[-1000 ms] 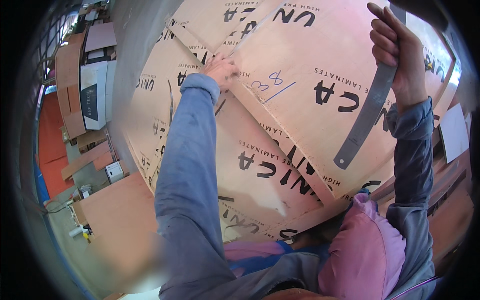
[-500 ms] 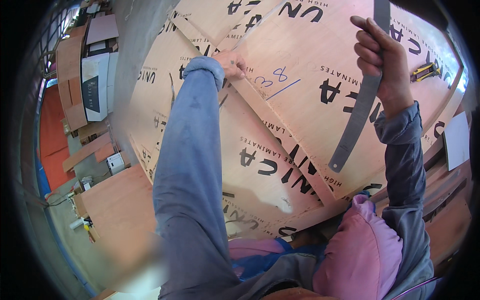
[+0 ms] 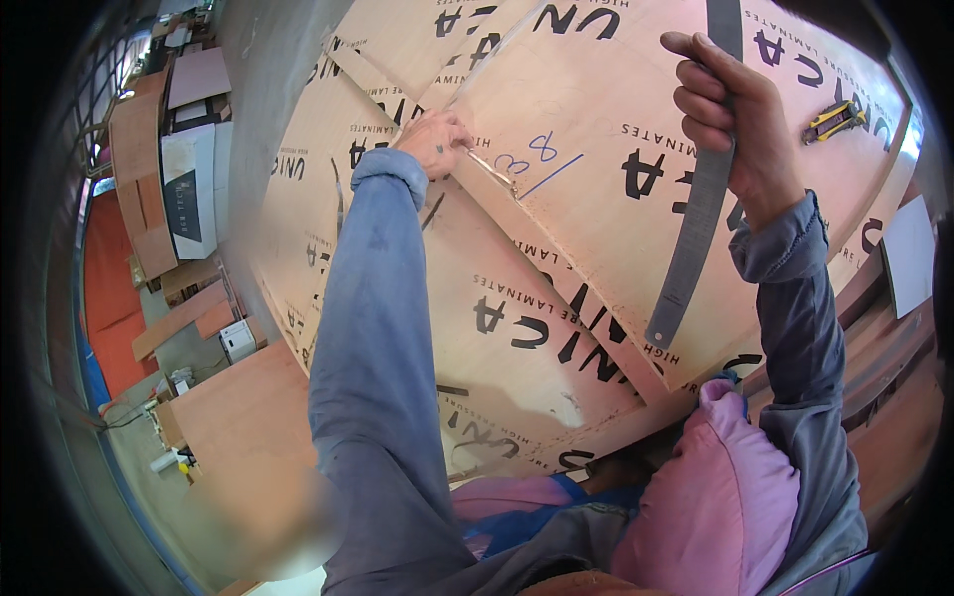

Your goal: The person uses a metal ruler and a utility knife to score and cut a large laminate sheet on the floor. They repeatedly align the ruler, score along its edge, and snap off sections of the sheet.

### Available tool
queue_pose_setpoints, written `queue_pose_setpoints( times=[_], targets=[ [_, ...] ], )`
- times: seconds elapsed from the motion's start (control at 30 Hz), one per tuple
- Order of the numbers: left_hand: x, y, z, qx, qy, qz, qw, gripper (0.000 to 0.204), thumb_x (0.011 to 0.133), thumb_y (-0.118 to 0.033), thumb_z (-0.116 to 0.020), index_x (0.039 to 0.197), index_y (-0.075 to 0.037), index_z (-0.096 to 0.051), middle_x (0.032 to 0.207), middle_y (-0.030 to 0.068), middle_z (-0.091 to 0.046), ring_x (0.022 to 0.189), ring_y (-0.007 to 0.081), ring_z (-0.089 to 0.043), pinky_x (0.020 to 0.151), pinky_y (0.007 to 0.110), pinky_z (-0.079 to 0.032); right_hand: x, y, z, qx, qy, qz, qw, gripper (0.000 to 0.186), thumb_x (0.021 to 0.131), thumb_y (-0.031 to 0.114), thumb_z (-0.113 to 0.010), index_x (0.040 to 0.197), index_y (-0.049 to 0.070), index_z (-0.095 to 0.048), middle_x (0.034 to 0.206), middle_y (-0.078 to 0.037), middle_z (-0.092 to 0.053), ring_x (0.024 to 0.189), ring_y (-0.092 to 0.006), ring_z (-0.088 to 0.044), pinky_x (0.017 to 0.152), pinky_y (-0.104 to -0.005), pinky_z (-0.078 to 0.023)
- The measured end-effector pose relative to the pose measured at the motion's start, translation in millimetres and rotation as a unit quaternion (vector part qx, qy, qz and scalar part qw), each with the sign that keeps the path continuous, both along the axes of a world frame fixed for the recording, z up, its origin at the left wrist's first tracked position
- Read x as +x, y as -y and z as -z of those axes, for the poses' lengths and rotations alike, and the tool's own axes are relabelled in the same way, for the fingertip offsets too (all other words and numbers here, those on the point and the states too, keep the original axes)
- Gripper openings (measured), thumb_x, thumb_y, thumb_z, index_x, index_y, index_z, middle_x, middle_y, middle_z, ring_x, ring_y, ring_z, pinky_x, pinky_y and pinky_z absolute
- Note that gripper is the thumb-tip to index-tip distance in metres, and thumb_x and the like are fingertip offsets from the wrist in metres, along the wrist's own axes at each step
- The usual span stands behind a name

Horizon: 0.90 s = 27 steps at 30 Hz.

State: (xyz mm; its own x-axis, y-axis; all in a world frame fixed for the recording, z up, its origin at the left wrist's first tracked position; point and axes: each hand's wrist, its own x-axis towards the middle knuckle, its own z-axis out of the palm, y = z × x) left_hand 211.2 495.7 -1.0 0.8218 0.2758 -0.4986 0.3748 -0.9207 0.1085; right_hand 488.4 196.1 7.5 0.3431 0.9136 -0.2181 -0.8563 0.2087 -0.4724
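My right hand (image 3: 730,114) is closed around a long grey steel ruler (image 3: 686,253), held slanting above the sheets with its holed end toward me. Its index finger is stretched out to the left. Reaching forward, my left hand (image 3: 435,142) has its fingers curled at the edge of a tan laminate sheet (image 3: 586,228); the fingertips are partly hidden. The sheet bears black print and blue handwritten marks (image 3: 537,167). It overlaps another printed sheet (image 3: 507,382) nearer me. A yellow and black utility knife (image 3: 833,121) lies on the sheet, right of my right hand.
Stacked boards (image 3: 139,159) and a white-and-dark box (image 3: 191,189) stand at the left. A brown board (image 3: 243,407) lies lower left, near a small white box (image 3: 238,341). An orange sheet (image 3: 114,288) is farther left. At right, a white panel (image 3: 909,256) leans beside more boards.
The ruler and my right hand have shifted slightly left in view. My left hand stays at the sheet's edge, where a bright line now shows beside the fingers.
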Motion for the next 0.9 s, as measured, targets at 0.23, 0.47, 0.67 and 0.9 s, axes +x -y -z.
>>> queue_pose_setpoints(
  times=[0.23, 0.47, 0.67, 0.9],
  targets=[
    [-14.4, 18.6, 8.9, 0.001, 0.231, -0.28, 0.932, 0.028, 0.08, -0.007, -0.062, 0.105, -0.004, -0.074, 0.107, 0.0132, -0.067, 0.102, 0.0308, -0.064, 0.093, 0.039, -0.051, -31.4, -27.8, -32.1, -0.068, 0.1, 0.015, 0.993, 0.032, 0.107, 0.025, -0.048, 0.119, -0.003, -0.059, 0.069, 0.007, -0.033, 0.052, -0.0022, -0.029, 0.042, -0.0201, -0.021],
    [-22.2, 119.2, 97.8, 0.192, 0.462, -0.554, 0.666, 0.043, 0.079, -0.008, -0.058, 0.121, 0.002, -0.063, 0.126, 0.0204, -0.063, 0.118, 0.0386, -0.056, 0.105, 0.044, -0.044, -92.6, -153.6, -72.1, 0.063, 0.33, 0.037, 0.941, 0.029, 0.106, 0.023, -0.049, 0.104, -0.002, -0.064, 0.061, 0.005, -0.038, 0.046, -0.005, -0.033, 0.041, -0.0239, -0.022],
    [-8.9, 142.3, 87.4, 0.104, 0.543, -0.539, 0.635, 0.064, 0.075, -0.012, -0.062, 0.134, 0.007, -0.049, 0.14, 0.0255, -0.048, 0.133, 0.042, -0.038, 0.115, 0.049, -0.032, -136.4, -297.2, -33.2, 0.065, 0.568, 0.073, 0.817, 0.03, 0.104, 0.025, -0.049, 0.106, 0.0, -0.066, 0.066, -0.01, -0.06, 0.057, -0.0229, -0.057, 0.053, -0.0383, -0.046],
    [-11.5, 150.7, 91.2, 0.212, 0.503, -0.504, 0.67, 0.078, 0.071, -0.022, -0.07, 0.135, 0.013, -0.041, 0.134, 0.0311, -0.046, 0.131, 0.0467, -0.037, 0.114, 0.055, -0.03, -195.2, -348.9, -0.9, -0.001, 0.679, 0.053, 0.732, 0.033, 0.099, 0.023, -0.05, 0.1, -0.004, -0.068, 0.087, -0.029, -0.068, 0.085, -0.0425, -0.067, 0.074, -0.0465, -0.051]
  ],
)
